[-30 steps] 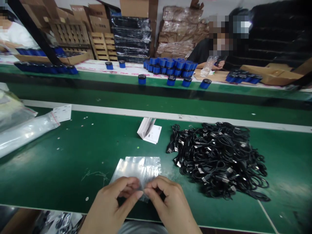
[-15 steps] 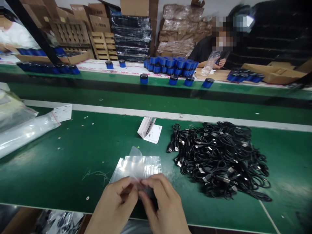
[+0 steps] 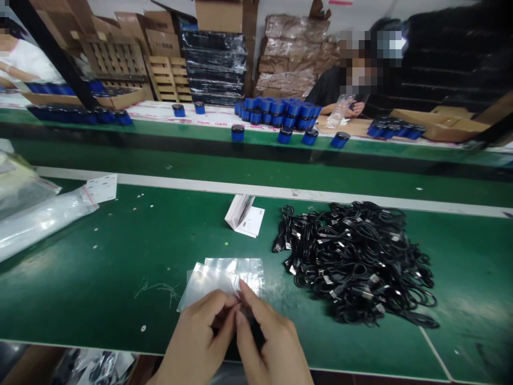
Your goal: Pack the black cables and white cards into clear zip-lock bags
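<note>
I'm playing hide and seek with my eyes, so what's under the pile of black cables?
The pile of black cables lies on the green bench, which shows around its edges. What's right under the middle can't be seen, because the cables cover it.

A heap of coiled cables lies on the flat workbench, right of clear plastic bags, with a folded paper leaflet behind the bags.

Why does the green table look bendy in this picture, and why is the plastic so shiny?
In the head view, the green workbench bends because the camera seems to have a wide lens that curves long edges; also in the head view, light glares white off the clear plastic bag near the hands.
</note>
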Tool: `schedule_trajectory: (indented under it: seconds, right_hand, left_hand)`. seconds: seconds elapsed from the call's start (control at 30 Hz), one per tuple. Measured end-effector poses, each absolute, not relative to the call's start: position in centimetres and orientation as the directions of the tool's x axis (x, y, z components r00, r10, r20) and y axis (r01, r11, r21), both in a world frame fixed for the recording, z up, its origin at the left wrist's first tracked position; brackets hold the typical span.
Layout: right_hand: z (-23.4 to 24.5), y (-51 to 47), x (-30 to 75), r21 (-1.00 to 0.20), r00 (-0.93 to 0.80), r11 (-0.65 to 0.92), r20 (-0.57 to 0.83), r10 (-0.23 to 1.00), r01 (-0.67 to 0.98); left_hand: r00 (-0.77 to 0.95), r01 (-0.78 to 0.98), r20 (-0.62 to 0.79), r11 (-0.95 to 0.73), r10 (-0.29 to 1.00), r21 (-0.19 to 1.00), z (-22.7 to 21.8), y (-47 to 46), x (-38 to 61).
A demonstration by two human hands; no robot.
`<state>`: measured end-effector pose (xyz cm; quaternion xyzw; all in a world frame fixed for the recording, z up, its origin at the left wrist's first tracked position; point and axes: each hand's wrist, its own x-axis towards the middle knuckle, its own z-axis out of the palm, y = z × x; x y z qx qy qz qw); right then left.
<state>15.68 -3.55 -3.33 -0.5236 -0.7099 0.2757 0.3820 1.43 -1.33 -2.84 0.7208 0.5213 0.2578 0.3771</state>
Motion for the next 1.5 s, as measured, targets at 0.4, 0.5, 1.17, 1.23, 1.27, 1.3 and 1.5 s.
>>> schedule_trajectory:
  seconds: [0.4,0.5,1.17,1.23,1.27,1.3,1.5]
  right_hand:
    - [-3.4,-2.8,15.3,-0.716,-0.158,0.346,0.318,0.935,0.606]
    - [-3.6,-2.6,14.6,-0.645,-0.122,0.393,0.423,0.898,0.656]
    - [0.1,1.2,17.9,-0.819,-0.184,0.083,-0.028,0.982,0.567]
    - [0.8,2.4,19.0,-0.805,-0.077,0.031,-0.019,0.997,0.592]
    - [1.0,3.3,19.5,-0.798,-0.024,-0.002,-0.02,1.0,0.602]
    - [1.3,4.3,19.8,-0.806,0.004,-0.037,-0.042,0.999,0.591]
    - [1.6,12.0,19.4,-0.886,-0.055,-0.24,-0.284,0.957,0.397]
  left_hand:
    - [0.3,0.606,0.208,-0.354,0.931,0.712,-3.3,-0.7,1.6]
    - [0.249,0.622,0.25,-0.352,0.936,0.699,-3.7,-0.6,1.6]
    - [0.102,0.554,0.052,-0.1,0.993,0.826,-4.0,-0.8,1.4]
    - [0.083,0.521,0.023,-0.063,0.996,0.851,-4.0,-0.8,1.5]
    - [0.08,0.511,0.013,-0.052,0.997,0.858,-4.0,-0.8,1.5]
    - [0.08,0.505,0.006,-0.046,0.997,0.862,-3.9,-0.8,1.5]
    - [0.1,0.506,-0.02,-0.033,0.995,0.862,-4.2,-0.9,1.5]
